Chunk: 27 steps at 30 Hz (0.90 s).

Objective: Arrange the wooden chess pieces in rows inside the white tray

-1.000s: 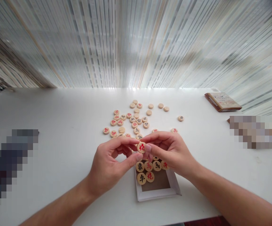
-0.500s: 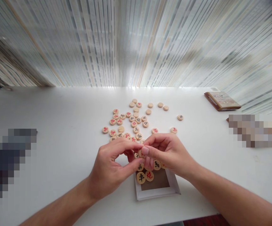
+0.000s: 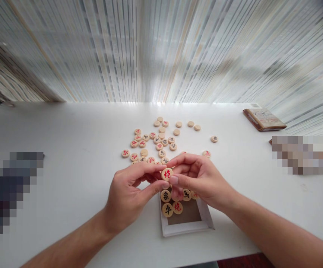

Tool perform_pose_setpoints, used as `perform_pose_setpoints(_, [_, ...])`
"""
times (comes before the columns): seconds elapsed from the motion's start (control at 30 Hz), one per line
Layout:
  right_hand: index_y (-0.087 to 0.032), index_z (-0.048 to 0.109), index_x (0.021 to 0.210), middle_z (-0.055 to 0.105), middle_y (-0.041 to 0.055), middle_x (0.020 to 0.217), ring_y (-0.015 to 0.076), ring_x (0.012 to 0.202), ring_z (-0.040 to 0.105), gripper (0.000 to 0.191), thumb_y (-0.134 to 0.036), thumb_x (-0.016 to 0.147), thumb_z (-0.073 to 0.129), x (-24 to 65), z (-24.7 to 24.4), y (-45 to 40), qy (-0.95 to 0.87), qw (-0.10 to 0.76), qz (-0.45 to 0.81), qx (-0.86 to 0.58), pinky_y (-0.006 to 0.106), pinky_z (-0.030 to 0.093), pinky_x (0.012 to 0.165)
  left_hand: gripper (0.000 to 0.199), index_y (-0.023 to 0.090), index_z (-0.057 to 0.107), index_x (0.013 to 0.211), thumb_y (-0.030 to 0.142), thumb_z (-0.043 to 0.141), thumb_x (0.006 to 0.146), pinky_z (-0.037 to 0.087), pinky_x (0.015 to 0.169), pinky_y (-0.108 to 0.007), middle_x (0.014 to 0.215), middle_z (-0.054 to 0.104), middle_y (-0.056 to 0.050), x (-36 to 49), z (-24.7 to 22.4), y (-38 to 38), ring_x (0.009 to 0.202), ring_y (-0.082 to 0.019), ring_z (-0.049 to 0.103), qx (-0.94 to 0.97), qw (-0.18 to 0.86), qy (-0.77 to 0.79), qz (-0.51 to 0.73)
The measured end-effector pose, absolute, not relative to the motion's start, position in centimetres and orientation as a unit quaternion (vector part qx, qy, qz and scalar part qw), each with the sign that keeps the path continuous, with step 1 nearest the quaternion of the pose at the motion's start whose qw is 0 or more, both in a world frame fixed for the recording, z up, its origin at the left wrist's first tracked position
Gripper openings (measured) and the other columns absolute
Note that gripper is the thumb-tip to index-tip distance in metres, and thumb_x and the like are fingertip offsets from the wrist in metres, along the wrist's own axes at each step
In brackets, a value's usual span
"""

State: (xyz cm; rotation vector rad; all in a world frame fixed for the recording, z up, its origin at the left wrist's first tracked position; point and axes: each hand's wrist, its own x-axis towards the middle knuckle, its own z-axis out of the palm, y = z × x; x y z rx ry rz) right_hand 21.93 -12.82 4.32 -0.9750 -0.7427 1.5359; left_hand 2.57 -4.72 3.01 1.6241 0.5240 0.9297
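A round wooden Chinese chess piece [image 3: 167, 174] with a red character faces me, held above a shallow open box [image 3: 187, 227]. My left hand [image 3: 135, 186] pinches its left edge between thumb and fingers. On the other side, my right hand [image 3: 197, 176] grips the same piece, thumb at its lower right edge. Below them, several pieces lie face up in rows in the box, among them a black-marked piece [image 3: 167, 210] and a red-marked piece [image 3: 177, 207]. The far part of the box is hidden behind my hands.
Beyond my hands, several loose chess pieces [image 3: 162, 153] are scattered on the white table [image 3: 74, 167], some blank side up. A brown box [image 3: 264, 119] lies at the back right. Blurred-out items [image 3: 301, 156] are at right and left, and a striped curtain [image 3: 155, 52] hangs behind.
The held piece has been raised slightly and turned so its red character now shows fully. My left fingers have closed in, and a black-marked piece in the box is more visible.
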Motion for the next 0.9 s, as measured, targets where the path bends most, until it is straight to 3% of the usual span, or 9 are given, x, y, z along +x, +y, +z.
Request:
perform_pose_setpoints(0.37, [-0.015,0.073,0.077,0.078,0.0019,0.065,0.0108,0.051,0.07,0.042,-0.018,0.055,0.108,21.68,4.47,-12.76,-0.296,0.532,0.652,-0.452,0.016,0.058,0.048,0.027,0.02,0.082,0.111,0.008,0.087,0.087,0.061,0.07,-0.024,0.09,0.084,-0.002,2.58,2.96,-4.95,0.075,-0.013,0.076,0.794,0.413,0.136,0.424])
perform_pose_setpoints(0.63, [-0.015,0.073,0.077,0.077,0.0017,0.064,0.0114,0.051,0.069,0.032,-0.022,0.069,0.102,21.76,4.35,-13.02,-0.31,0.545,0.651,-0.428,0.018,0.06,0.049,0.023,0.021,0.081,0.109,0.01,0.086,0.089,0.061,0.07,-0.024,0.087,0.083,-0.001,2.8,3.18,-4.88,0.074,-0.013,0.075,0.791,0.433,0.132,0.413])
perform_pose_setpoints(0.9, [-0.014,0.081,0.091,0.079,0.0024,0.069,0.0093,0.058,0.072,0.017,-0.025,0.085,0.093,21.97,4.29,-12.83,-0.333,0.557,0.658,-0.382,0.017,0.061,0.057,0.034,0.024,0.082,0.116,0.011,0.089,0.086,0.063,0.073,-0.024,0.092,0.083,0.0,2.45,2.83,-4.64,0.076,-0.013,0.075,0.764,0.461,0.156,0.423])
